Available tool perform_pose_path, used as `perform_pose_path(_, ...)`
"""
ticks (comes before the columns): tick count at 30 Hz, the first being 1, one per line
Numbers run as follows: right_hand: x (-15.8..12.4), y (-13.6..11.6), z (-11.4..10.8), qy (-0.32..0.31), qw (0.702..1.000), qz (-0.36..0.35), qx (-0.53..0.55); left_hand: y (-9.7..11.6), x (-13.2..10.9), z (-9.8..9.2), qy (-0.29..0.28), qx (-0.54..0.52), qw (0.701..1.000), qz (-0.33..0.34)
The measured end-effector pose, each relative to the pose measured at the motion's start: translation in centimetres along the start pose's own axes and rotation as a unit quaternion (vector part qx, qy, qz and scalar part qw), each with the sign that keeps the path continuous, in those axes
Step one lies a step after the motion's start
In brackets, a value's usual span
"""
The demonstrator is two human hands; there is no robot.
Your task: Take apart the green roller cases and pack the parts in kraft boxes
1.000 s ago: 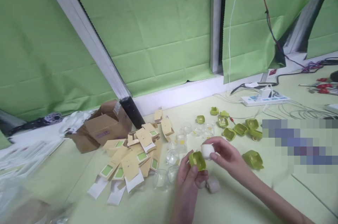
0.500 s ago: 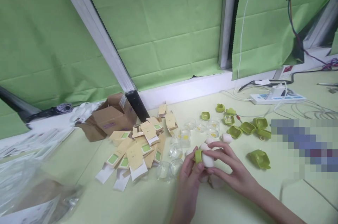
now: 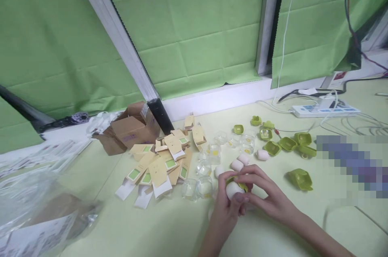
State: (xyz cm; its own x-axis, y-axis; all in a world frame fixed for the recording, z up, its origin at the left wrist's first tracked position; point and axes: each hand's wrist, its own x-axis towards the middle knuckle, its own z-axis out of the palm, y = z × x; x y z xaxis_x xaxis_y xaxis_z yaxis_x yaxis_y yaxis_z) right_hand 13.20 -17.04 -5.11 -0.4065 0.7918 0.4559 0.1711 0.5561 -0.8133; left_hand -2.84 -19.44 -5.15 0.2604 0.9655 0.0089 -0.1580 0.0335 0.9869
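Between both hands, near the table's front, is a small rounded white case (image 3: 233, 189) with an olive-green silicone cover (image 3: 243, 186) around its far side. My left hand (image 3: 224, 204) wraps it from the left, thumb on the white face. From the right, my right hand (image 3: 263, 192) pinches the cover's edge with its fingertips. Just beyond lie several loose white cases (image 3: 237, 165). Clear plastic cups (image 3: 205, 187) sit left of my hands, some with yellow marks. Part of something pale under my hands is hidden.
Several green covers (image 3: 272, 148) are spread at the right, one (image 3: 300, 179) nearer my right arm. Cardboard sleeves (image 3: 157, 172) lie piled left, before a brown carton (image 3: 133, 129). A power strip (image 3: 325, 110) with cables stands at the back right; a clear plastic bag (image 3: 45, 216) is front left.
The white case and green cover have been turned in my hands, so the white face now points toward me. My right fingers have shifted onto the cover. The view has moved slightly.
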Motion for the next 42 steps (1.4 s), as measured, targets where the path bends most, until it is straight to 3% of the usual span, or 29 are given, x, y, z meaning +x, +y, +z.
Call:
perform_pose_path(8,-0.1,-0.2,-0.6,-0.048,0.998,-0.011,-0.033,0.4,-0.2,-0.1,-0.008,0.099,0.995,0.026)
perform_pose_path(18,-0.1,-0.3,-0.8,-0.051,0.994,-0.053,-0.080,0.2,-0.4,0.4,0.023,0.081,0.996,0.011)
perform_pose_path(23,0.2,-0.3,-1.2,-0.006,0.993,-0.061,-0.099,0.6,-0.1,0.6,0.004,-0.102,0.994,-0.041)
perform_pose_path(26,0.2,-0.4,-1.0,-0.012,0.994,-0.054,-0.091,0.8,0.1,0.7,0.010,-0.190,0.981,-0.043)
perform_pose_path(35,0.2,-0.8,-1.2,-0.062,0.997,-0.040,-0.037,0.3,0.2,0.5,-0.053,-0.229,0.970,-0.059)
perform_pose_path(42,0.3,-0.9,-1.2,-0.042,0.993,-0.082,-0.070,1.1,0.3,0.5,-0.065,-0.259,0.962,-0.057)
